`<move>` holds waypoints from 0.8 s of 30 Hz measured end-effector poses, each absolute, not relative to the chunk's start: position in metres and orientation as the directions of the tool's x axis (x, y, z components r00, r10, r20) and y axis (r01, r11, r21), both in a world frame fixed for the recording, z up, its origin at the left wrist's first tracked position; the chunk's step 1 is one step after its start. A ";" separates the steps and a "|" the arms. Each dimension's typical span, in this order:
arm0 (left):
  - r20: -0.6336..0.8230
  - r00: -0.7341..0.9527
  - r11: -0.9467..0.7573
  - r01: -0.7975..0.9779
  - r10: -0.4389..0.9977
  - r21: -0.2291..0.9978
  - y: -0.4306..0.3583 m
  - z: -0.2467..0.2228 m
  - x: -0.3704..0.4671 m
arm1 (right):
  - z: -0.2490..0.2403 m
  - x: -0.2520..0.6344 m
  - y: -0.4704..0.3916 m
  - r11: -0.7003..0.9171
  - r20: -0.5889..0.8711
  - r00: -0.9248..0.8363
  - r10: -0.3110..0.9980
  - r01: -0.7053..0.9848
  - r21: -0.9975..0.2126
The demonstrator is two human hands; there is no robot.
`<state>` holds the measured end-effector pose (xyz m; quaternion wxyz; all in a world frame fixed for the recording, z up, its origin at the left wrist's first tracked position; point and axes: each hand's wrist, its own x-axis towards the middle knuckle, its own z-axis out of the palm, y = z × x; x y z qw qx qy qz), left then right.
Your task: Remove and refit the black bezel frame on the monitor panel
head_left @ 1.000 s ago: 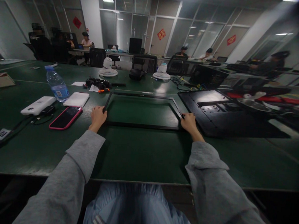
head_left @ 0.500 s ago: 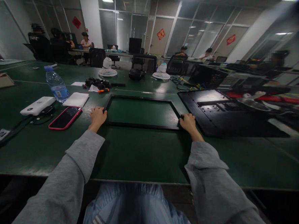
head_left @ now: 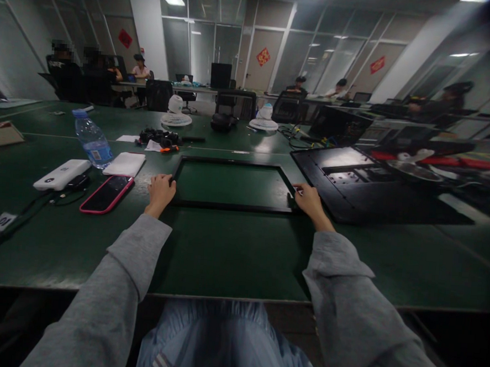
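Head view: the frame [head_left: 235,207] now lies flat-looking on the desk [head_left: 232,255], its far bar lower than a second ago, so the desk seems to bear its weight rather than the hands. At its left side, the left hand [head_left: 160,192] has its fingers curled by the edge, though whether they pinch it I cannot tell. Beside the right side, nearer the panel [head_left: 376,202], the right hand [head_left: 309,199] looks looser than before, fingers slightly parted, any remaining pinch unclear.

The phone [head_left: 107,194] lies left of the frame [head_left: 233,207].
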<state>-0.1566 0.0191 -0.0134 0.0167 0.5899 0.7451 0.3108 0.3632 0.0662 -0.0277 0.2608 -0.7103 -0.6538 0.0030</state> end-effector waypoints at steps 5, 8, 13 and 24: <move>0.313 -0.297 0.141 0.888 0.902 0.438 0.018 -0.010 -0.156 | -0.032 0.372 0.072 0.033 0.357 0.091 0.930 0.944 -0.327; 0.301 -0.296 0.152 0.894 0.907 0.422 0.018 -0.008 -0.156 | -0.033 0.375 0.072 0.071 0.360 0.065 0.931 0.933 -0.352; 0.313 -0.281 0.123 0.888 0.907 0.442 0.017 -0.007 -0.155 | -0.033 0.373 0.070 0.066 0.412 0.108 0.905 0.921 -0.385; 0.284 0.090 -0.228 0.836 0.955 0.500 0.013 -0.007 -0.138 | -0.029 0.379 0.066 -0.112 0.368 0.297 0.881 0.888 -0.447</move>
